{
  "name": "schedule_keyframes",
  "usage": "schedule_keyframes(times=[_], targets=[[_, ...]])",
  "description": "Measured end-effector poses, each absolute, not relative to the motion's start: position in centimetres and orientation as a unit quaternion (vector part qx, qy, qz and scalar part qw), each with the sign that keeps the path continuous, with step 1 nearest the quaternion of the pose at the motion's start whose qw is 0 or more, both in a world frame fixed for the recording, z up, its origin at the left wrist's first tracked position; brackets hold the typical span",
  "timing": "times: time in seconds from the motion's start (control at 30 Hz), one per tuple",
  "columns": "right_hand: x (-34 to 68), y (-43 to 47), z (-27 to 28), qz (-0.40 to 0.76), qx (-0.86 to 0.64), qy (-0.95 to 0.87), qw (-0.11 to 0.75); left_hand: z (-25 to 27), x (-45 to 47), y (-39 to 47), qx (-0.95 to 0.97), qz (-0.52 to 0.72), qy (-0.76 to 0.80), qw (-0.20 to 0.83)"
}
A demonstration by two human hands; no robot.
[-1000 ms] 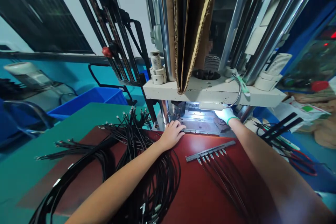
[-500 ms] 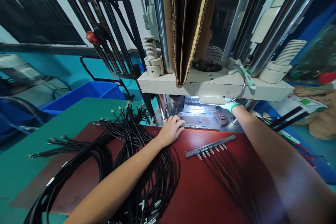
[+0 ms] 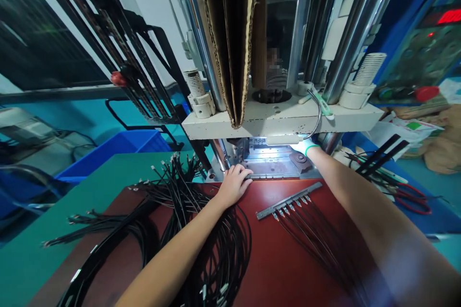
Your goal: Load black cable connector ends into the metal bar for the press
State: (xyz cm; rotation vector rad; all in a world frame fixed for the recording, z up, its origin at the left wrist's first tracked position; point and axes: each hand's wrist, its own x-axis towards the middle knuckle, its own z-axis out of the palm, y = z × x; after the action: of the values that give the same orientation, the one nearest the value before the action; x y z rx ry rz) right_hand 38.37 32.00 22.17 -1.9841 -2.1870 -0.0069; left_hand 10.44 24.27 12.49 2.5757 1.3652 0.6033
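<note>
My left hand (image 3: 235, 184) rests at the front edge of the press bed, fingers lying forward and thumb apart from them. Its thumb is beside the left end of a slim metal bar (image 3: 270, 177) along that edge; whether it touches the bar I cannot tell. My right hand (image 3: 304, 145), in a white glove with a green cuff, reaches under the press's upper plate (image 3: 281, 123), beside a lit lamp (image 3: 283, 140). Glare and the lamp hide its fingers. Nearer me, a grey slotted bar (image 3: 289, 201) with several thin cables fixed along it lies on the red-brown sheet (image 3: 266, 259).
Bundles of black cables (image 3: 230, 249) spread under and left of my left forearm. Folded cardboard (image 3: 236, 57) stands on the upper plate. A blue bin (image 3: 115, 151) sits behind the green table (image 3: 126, 163). Red-handled pliers (image 3: 414, 199) lie at right.
My view has shifted slightly, bringing more of the right side into sight. Both hands stay at about the same places on the press, and the slotted bar has not moved.
</note>
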Motion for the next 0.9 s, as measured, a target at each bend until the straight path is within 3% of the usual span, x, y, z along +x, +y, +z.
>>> schedule_keyframes(times=[0.13, 0.27, 0.3, 0.37, 0.43, 0.5, 0.7, 0.8, 0.9], targets=[[37.8, 29.8, 22.0, 0.05, -0.656, -0.737, 0.155, 12.6, 10.4, 24.2, 0.864, 0.198, 0.457, 0.074], [39.8, 20.7, 22.5, 0.104, -0.636, -0.728, 0.233, 12.7, 10.1, 24.6, 0.871, 0.195, 0.445, 0.067], [41.0, 17.3, 22.5, 0.112, -0.64, -0.711, 0.269, 12.7, 10.0, 24.6, 0.874, 0.194, 0.44, 0.063], [44.3, 9.9, 21.8, 0.146, -0.651, -0.602, 0.439, 12.5, 9.8, 24.7, 0.879, 0.193, 0.433, 0.049], [48.0, 2.5, 20.0, 0.092, -0.718, -0.48, 0.496, 12.3, 9.6, 24.8, 0.882, 0.19, 0.43, 0.031], [51.5, -4.3, 16.5, 0.063, -0.815, -0.38, 0.433, 12.1, 9.6, 25.0, 0.884, 0.193, 0.425, 0.031], [56.8, -17.3, 3.1, 0.158, -0.908, -0.272, 0.275, 12.7, 10.0, 24.6, 0.874, 0.22, 0.424, 0.085], [57.7, -19.5, 0.2, 0.179, -0.929, -0.229, 0.228, 14.4, 10.1, 24.3, 0.857, 0.212, 0.456, 0.108], [58.9, -19.8, 0.2, 0.186, -0.936, -0.237, 0.184, 16.8, 10.9, 23.5, 0.863, 0.198, 0.463, 0.034]])
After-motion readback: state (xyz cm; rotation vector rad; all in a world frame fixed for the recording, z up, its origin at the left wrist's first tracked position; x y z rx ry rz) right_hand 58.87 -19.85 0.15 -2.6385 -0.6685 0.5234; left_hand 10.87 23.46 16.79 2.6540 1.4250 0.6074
